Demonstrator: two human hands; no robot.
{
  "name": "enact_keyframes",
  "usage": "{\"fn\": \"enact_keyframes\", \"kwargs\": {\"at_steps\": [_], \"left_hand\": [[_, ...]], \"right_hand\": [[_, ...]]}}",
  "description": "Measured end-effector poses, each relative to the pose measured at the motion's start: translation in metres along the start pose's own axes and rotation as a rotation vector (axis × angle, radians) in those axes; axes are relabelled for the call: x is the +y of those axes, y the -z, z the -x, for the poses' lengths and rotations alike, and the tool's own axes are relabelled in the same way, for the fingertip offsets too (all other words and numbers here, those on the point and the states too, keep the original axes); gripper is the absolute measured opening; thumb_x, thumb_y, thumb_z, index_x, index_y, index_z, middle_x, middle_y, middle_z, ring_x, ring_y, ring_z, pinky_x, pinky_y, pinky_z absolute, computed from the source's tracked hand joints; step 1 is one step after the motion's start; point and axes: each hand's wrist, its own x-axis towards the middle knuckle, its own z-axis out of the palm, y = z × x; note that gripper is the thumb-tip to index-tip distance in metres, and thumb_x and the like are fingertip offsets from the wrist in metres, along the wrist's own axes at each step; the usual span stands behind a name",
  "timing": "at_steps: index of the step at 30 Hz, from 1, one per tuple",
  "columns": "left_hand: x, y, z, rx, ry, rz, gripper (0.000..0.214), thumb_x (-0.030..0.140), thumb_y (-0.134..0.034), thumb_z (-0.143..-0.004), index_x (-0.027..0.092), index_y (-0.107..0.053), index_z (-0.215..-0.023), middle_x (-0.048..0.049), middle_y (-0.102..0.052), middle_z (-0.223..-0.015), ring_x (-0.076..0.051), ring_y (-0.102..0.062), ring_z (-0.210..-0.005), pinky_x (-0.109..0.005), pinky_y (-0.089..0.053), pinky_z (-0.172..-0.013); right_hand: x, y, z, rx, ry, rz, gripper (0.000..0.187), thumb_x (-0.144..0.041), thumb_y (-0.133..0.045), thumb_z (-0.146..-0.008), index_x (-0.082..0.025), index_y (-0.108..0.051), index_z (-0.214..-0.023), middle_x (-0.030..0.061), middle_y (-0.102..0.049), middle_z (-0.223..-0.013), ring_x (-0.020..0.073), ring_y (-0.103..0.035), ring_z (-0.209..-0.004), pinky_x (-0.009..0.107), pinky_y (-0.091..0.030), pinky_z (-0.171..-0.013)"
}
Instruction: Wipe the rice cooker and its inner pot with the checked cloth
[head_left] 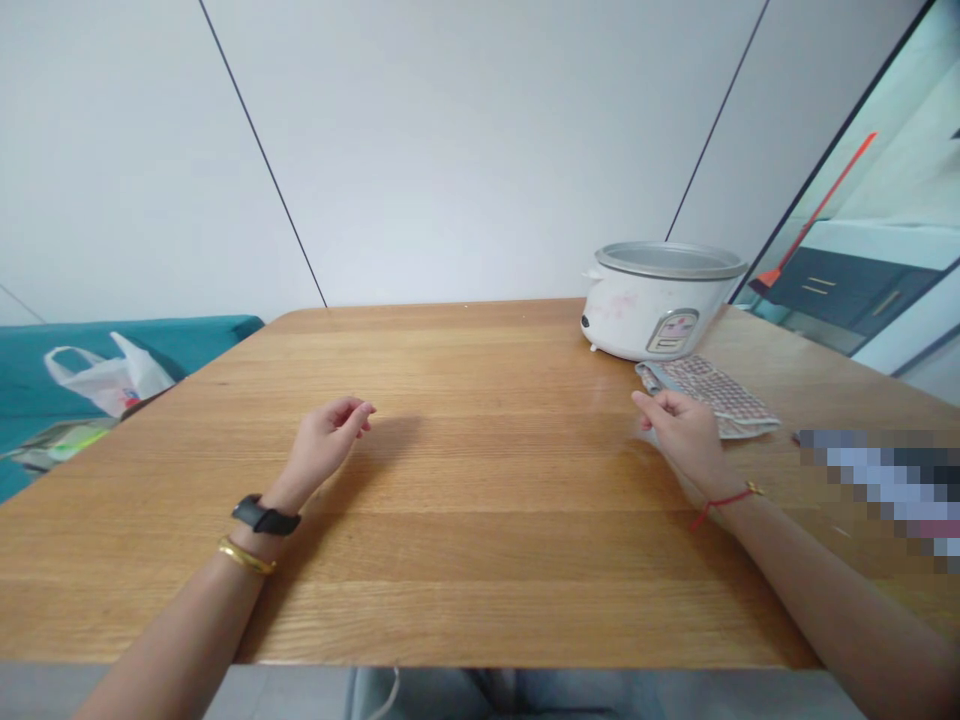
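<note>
My left hand [330,440] hovers over the left half of the wooden table [480,480], fingers curled in a loose fist with nothing seen in it. A black watch band [265,516] and a gold bangle [246,556] circle that wrist. On the right, my right hand [681,432] is also loosely closed and appears to hold nothing. It is nearest to a folded checked cloth [720,395], whose near-left part it hides. Just behind the cloth stands a white rice cooker [637,312] without a lid, its grey rim showing.
A pixelated item [892,480] lies at the table's right side. To the left, a teal sofa [195,340] carries a white plastic bag [120,375]. A pale wall [450,150] rises behind the table. A red-handled broom [825,210] leans beyond the doorway at right.
</note>
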Motion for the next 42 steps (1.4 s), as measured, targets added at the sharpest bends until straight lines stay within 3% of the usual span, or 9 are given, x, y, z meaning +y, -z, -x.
{"fn": "enact_keyframes", "kwargs": {"at_steps": [24, 42], "left_hand": [[-0.0004, 0.0, 0.003, -0.009, -0.056, -0.052, 0.04, 0.058, -0.058, -0.085, 0.02, -0.067, -0.078, -0.0019, -0.067, -0.067, -0.018, -0.062, -0.063, -0.028, -0.046, -0.062], [-0.0063, -0.0007, 0.0022, -0.016, -0.049, -0.054, 0.041, 0.059, -0.056, -0.086, 0.02, -0.068, -0.081, -0.0024, -0.067, -0.068, -0.018, -0.062, -0.064, -0.028, -0.046, -0.062]], "right_hand": [[-0.003, 0.0005, 0.001, 0.015, 0.039, 0.006, 0.056, -0.07, -0.061, -0.08, -0.025, -0.05, -0.049, 0.0005, -0.052, -0.048, 0.018, -0.048, -0.051, 0.034, -0.039, -0.059], [0.0024, -0.0005, 0.0003, -0.004, 0.01, 0.009, 0.049, -0.063, -0.06, -0.08, -0.025, -0.05, -0.05, 0.0019, -0.056, -0.052, 0.0189, -0.051, -0.054, 0.034, -0.038, -0.061]]}}
